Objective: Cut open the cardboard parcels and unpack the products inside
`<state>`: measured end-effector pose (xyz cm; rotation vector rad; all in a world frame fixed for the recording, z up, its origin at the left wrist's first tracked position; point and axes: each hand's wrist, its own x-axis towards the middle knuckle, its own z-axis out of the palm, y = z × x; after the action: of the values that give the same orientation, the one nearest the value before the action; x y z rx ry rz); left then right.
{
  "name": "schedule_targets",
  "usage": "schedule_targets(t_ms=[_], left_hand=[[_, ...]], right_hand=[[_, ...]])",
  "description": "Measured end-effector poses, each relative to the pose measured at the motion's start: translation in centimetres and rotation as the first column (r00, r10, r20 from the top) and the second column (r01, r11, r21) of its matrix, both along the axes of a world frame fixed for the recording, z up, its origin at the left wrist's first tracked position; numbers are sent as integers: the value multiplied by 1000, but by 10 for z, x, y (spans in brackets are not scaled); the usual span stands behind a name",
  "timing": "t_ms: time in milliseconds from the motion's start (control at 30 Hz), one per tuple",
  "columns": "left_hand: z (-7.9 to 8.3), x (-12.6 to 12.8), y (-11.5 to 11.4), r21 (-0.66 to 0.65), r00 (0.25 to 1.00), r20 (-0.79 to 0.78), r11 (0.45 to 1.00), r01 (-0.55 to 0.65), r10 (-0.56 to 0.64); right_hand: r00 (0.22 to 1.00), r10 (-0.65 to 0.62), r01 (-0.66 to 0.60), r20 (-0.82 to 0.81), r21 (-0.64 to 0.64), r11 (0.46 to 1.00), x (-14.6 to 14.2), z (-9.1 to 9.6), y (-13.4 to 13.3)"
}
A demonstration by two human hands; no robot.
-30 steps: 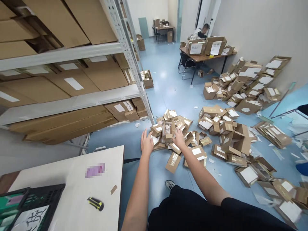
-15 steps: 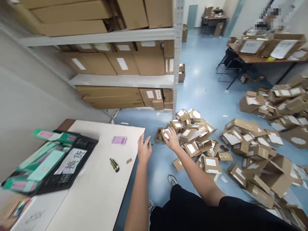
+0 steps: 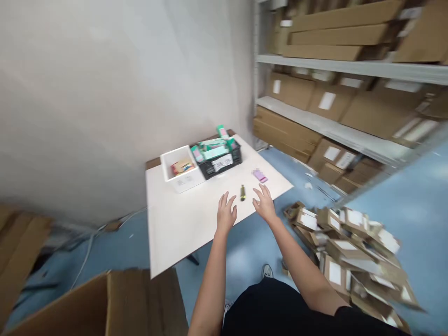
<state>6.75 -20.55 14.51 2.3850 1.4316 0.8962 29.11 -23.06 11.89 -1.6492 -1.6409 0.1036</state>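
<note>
My left hand hovers over the near edge of a white table, fingers spread, holding nothing. My right hand is beside it at the table's right edge, fingers also spread and empty. A small black and yellow utility knife lies on the table between the two hands, just beyond the fingertips. A small purple item lies a little farther back near the right hand.
A black crate of green and pink boxes and a white bin stand at the table's far end. Small brown cartons are heaped on the blue floor to the right. Metal shelving holds large cartons. An open cardboard box is at lower left.
The view has swung left from the floor pile to the table. Both hands left the small cartons and now hover open over the table edge near the knife.
</note>
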Motion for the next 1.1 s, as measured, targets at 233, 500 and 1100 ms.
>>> schedule_targets(t_ms=[233, 500, 1100], left_hand=[[-2, -224, -72, -26, 901, 65, 903, -429, 429], [-8, -430, -231, -74, 597, 70, 601, -796, 799], [-83, -579, -458, -400, -228, 55, -188, -897, 972]], right_hand=[[904, 425, -425, 43, -2, 905, -218, 6, 22], [585, 809, -809, 52, -20, 587, -478, 1, -44], [-208, 977, -941, 46, -283, -187, -782, -51, -187]])
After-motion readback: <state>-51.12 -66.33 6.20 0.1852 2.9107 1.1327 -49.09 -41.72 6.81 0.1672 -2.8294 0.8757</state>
